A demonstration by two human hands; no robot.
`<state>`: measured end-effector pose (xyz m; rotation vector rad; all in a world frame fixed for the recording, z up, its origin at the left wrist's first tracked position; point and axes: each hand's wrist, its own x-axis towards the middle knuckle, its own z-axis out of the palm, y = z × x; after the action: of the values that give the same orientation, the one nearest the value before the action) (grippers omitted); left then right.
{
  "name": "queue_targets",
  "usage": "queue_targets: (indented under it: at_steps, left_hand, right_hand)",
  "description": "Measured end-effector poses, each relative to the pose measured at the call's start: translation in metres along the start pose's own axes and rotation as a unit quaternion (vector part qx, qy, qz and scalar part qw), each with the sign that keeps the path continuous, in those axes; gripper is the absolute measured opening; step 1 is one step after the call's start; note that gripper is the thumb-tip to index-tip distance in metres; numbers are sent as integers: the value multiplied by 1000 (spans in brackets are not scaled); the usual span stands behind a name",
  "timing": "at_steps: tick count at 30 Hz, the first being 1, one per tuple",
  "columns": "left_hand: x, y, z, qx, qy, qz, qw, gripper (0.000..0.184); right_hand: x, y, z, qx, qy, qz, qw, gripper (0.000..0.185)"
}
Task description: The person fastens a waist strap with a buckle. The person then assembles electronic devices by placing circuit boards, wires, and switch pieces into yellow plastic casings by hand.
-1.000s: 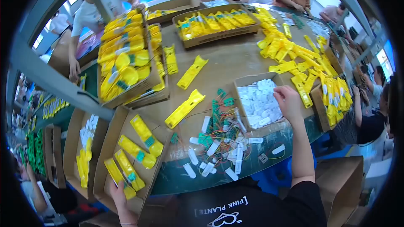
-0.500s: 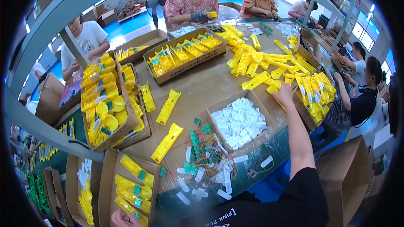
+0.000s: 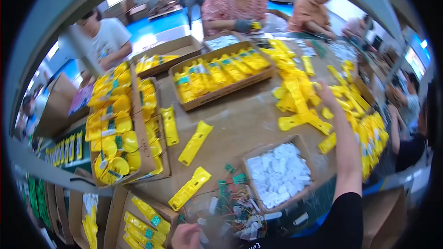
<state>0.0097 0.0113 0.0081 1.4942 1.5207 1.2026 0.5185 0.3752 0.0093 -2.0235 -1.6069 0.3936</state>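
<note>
My right hand reaches over the heap of yellow plastic casings, fingers stretched toward the pieces at its right side. The image is blurred there, and no piece shows clearly in that hand. My left hand is at the bottom edge, blurred, beside a cardboard box of yellow casings with green circuit boards. Whether its fingers hold anything is unclear. Two single yellow casings lie on the table between my hands. Nearby is a tangle of wires and green boards.
A carton of white plastic parts stands in front of me. Filled cartons of yellow casings line the left, with another long carton at the back. A grey frame post rises at left. Co-workers sit around the table.
My right hand has moved forward from the near edge of the yellow heap to farther along it. My left hand has moved right, off the box of casings. The view has shifted.
</note>
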Motion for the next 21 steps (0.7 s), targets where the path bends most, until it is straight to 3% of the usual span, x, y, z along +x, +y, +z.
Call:
queue_targets:
  at_steps: [1,3,5,6,9,11,12,14,15,19,21]
  left_hand:
    - [6,2,4,14,0,-32,999,16]
    - [20,-5,12,62,19,40,997,17]
    - [30,-13,15,101,44,64,992,18]
    - [34,-16,15,138,53,96,984,18]
    - [33,-25,13,144,-13,24,989,32]
    - [30,-42,18,139,-5,30,990,33]
    - [37,-37,21,181,-1,41,983,35]
    - [40,-33,25,237,9,51,970,39]
    - [42,-35,26,250,16,59,966,41]
    - [25,-33,25,222,3,65,973,42]
    - [10,-29,22,212,4,62,975,41]
  right_hand:
    - [19,10,14,216,23,37,975,73]
    - [65,20,23,150,14,18,988,70]
    - [110,57,54,54,-15,-63,996,65]
    - [102,36,63,55,-25,-67,996,65]
    - [52,-29,75,-44,-15,-78,996,58]
    - [24,-61,71,-87,-122,-104,983,62]
    - [6,-76,71,-90,-129,-103,982,62]
    - [-30,-101,79,63,-186,-118,973,63]
    - [-40,-108,88,31,-170,-154,973,61]
    - [-81,-167,133,202,-311,-248,895,54]
    - [-109,-208,142,140,-400,-273,864,52]
